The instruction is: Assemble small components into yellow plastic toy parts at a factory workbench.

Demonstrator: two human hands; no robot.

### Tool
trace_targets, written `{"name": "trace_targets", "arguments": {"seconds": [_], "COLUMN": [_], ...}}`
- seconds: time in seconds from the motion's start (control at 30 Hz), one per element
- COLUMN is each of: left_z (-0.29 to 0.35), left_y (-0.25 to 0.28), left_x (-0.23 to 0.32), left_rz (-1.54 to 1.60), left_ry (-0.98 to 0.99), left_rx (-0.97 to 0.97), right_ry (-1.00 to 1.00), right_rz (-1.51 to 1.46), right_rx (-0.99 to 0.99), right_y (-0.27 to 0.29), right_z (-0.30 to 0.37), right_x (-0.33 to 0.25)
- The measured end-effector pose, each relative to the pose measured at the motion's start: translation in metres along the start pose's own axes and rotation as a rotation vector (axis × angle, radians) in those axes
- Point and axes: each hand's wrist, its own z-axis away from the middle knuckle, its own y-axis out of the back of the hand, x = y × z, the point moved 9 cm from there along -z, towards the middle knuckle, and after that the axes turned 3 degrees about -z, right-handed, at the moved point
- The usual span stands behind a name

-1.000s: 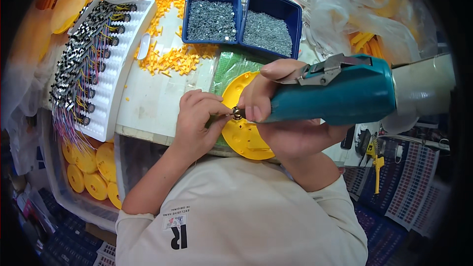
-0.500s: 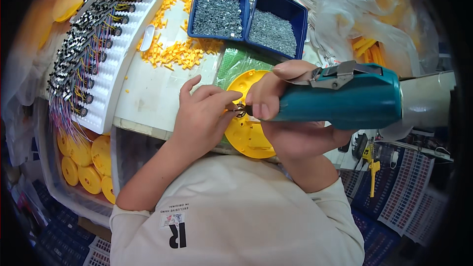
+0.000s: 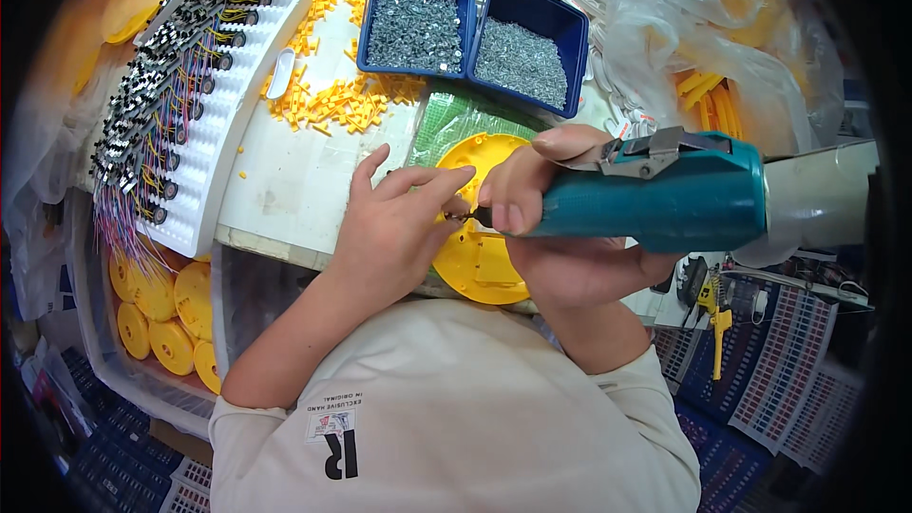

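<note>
My right hand [image 3: 551, 190] is wrapped round a teal electric screwdriver [image 3: 655, 195] with a metal lever on its side, held level and pointing left. Its dark bit [image 3: 471, 216] reaches the fingertips of my left hand [image 3: 394, 218]. There the left thumb and forefinger pinch beside the bit tip; whatever small piece sits between them is mostly hidden. Under both hands lies a round yellow plastic shell [image 3: 480, 271], its inner side with moulded posts facing up. The right hand covers part of it.
Behind the shell lies green bubble wrap [image 3: 446, 123]. Two blue bins, one of small metal pieces [image 3: 415, 30] and one of screws [image 3: 522, 62], stand beyond. Small yellow parts [image 3: 332, 100] are scattered left of them. A white foam tray [image 3: 228, 133] carries wired components; yellow discs [image 3: 157, 299] fill a lined crate.
The left fingertips have closed in slightly round the bit tip, and the dark ring-like piece seen there before is now mostly covered. The screwdriver has shifted very little.
</note>
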Motion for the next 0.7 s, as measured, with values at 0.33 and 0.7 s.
{"name": "trace_targets", "arguments": {"seconds": [0.33,0.7], "left_z": [0.01,0.008], "left_y": [-0.01,-0.007], "left_x": [-0.003,-0.003], "left_rz": [-0.169,-0.113], "left_ry": [-0.1,-0.1], "left_rx": [-0.309,-0.269], "right_ry": [-0.051,-0.034], "right_rz": [-0.011,0.034], "right_rx": [0.104,0.111], "right_y": [0.017,0.02], "right_z": [0.024,0.024], "right_x": [0.01,0.017]}}
